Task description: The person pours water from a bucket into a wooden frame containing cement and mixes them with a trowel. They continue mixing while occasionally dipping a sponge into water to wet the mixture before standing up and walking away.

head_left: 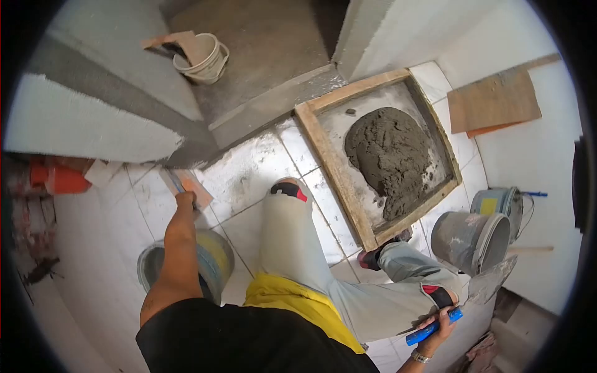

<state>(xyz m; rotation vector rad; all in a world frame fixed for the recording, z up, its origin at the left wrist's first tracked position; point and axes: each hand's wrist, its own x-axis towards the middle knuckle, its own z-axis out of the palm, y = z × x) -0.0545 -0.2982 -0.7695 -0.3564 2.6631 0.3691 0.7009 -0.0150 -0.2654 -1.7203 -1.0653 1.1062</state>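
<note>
My left hand (186, 199) is closed around a flat plastering float (198, 189) with a pinkish-orange face, held low over the tiles at the left. In my right hand (440, 328), beside my right knee, is the blue handle of a trowel (491, 281). Its grey, mortar-smeared blade points up and to the right, near a bucket. A heap of wet grey mortar (390, 152) lies in a shallow wooden-framed mixing tray (333, 174) in front of me. Below my left forearm a grey and yellow bucket (217, 261) lies partly hidden.
Two buckets, one grey (457, 239) and one with a yellow label (491, 202), stand at the right. A brown board (494, 102) leans on the wall. Past a raised sill (267, 102) sits a white bucket (208, 65). A red container (65, 179) is far left.
</note>
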